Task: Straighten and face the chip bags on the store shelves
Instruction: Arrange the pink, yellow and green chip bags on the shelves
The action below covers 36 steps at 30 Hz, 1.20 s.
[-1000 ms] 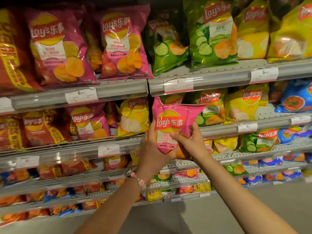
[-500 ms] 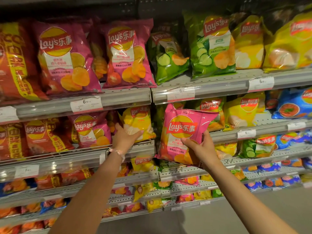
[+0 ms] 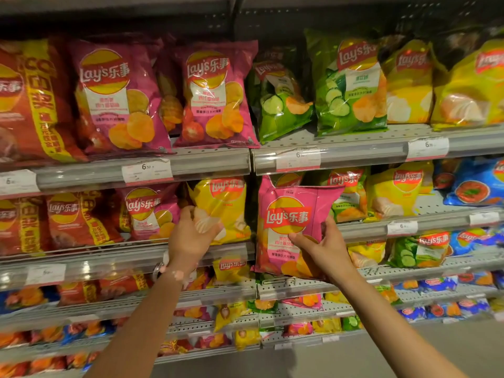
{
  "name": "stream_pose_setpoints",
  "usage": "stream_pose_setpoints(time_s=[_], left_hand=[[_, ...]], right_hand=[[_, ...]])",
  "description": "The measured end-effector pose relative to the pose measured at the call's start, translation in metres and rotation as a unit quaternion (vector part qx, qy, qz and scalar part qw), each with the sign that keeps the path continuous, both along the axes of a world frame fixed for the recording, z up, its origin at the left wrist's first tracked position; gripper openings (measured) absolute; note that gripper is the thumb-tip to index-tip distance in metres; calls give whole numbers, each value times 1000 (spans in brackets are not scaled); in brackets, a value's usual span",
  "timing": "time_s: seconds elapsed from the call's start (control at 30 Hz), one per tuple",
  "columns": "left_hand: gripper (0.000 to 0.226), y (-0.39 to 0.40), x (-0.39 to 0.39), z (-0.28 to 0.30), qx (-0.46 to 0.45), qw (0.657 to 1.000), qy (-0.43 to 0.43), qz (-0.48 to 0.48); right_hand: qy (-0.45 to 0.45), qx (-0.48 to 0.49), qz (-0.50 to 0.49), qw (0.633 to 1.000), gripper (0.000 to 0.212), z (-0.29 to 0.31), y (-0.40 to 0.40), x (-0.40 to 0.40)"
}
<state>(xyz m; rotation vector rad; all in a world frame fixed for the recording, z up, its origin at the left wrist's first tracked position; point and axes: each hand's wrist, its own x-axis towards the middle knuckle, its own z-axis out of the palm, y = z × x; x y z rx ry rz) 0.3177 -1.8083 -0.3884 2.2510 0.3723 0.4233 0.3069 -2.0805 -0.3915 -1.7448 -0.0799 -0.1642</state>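
pink bag in hand, yellow bag being faced

pink lay's bag (image 3: 293,225) is held in front of the second shelf (image 3: 365,227), off its row; the right hand (image 3: 324,249) grips its lower right edge, thumb across the front and fingers behind. the left hand (image 3: 191,236) curls round the lower left of a yellow lay's bag (image 3: 223,208) standing on the same shelf, just left of the pink one. on the top shelf, magenta bags (image 3: 215,96) and the front green cucumber bag (image 3: 351,85) stand upright and face forward, while a green bag (image 3: 278,96) between them leans. judged from this, the task is partly done: the pink bag needs a place, probably beside the small magenta bag (image 3: 150,214), and the lower shelves look untidy.
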Motion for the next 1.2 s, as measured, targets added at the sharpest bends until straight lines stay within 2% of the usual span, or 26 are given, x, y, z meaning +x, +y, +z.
stream_pose_setpoints(time_s=[0.13,0.23,0.33,0.4,0.5,0.57,0.63,0.8,0.97,1.2], left_hand=[[72,15,-46,-5,19,1000,3,13],[71,26,-70,-11,-1,1000,-1,12],[50,40,-86,-15,-34,999,15,40],[45,50,-97,-18,-21,999,16,42],[59,64,-115,-23,-4,999,15,49],[68,71,-125,-26,-12,998,19,64],[72,76,-132,-28,-28,997,20,73],[69,87,-141,-30,-64,993,0,102],[64,89,-141,-33,-86,992,-16,93],[69,84,-125,-39,-98,994,-3,53]], right_hand=[[-40,-85,-16,995,56,0,9,-1],[-45,-92,-9,995,59,1,20,6],[-38,-113,14,993,59,4,36,15],[-40,-114,29,992,57,5,48,22],[-50,-110,42,992,63,8,70,32],[-46,-94,38,994,72,10,85,41],[-43,-59,30,997,73,11,99,48],[-35,9,47,998,67,10,127,68],[-21,8,57,998,61,7,143,94],[71,-26,113,991,57,-3,154,118]])
